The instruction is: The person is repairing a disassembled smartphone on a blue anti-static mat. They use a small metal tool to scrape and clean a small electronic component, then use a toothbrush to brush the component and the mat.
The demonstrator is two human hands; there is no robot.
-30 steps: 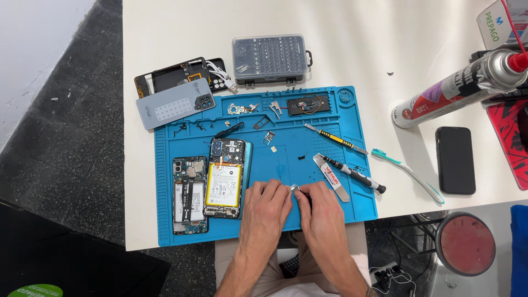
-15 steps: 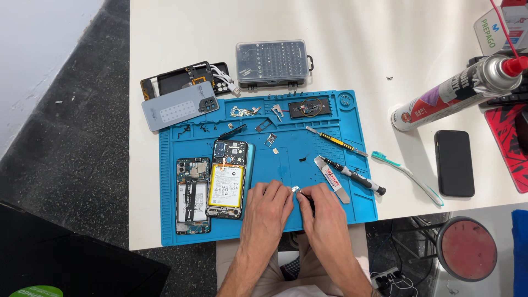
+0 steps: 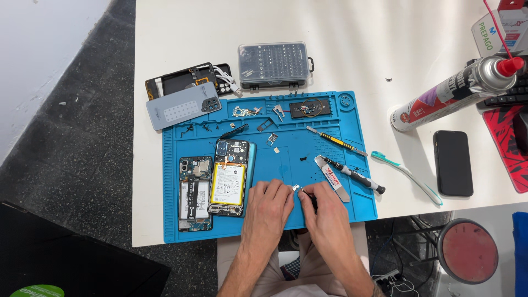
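My left hand (image 3: 268,208) and my right hand (image 3: 324,210) rest side by side on the near edge of a blue repair mat (image 3: 286,154). Together their fingertips pinch a small silvery part (image 3: 296,188) just above the mat. A dark thin tool (image 3: 312,201) lies under my right hand's fingers. Just left of my left hand lies an opened phone with a white battery (image 3: 228,179), and beside that a bare phone frame with a circuit board (image 3: 194,193).
On the mat lie a yellow-handled tool (image 3: 335,141), a black screwdriver (image 3: 355,176), a metal spudger (image 3: 331,179), loose small parts (image 3: 258,113) and a dark board (image 3: 308,108). Beyond it sit a bit case (image 3: 274,64), grey back cover (image 3: 183,106), spray can (image 3: 454,92), black phone (image 3: 452,163), toothbrush (image 3: 404,174).
The view has drifted a little, so the table sits further right in frame. Both hands stay together on the small part at the mat's near edge.
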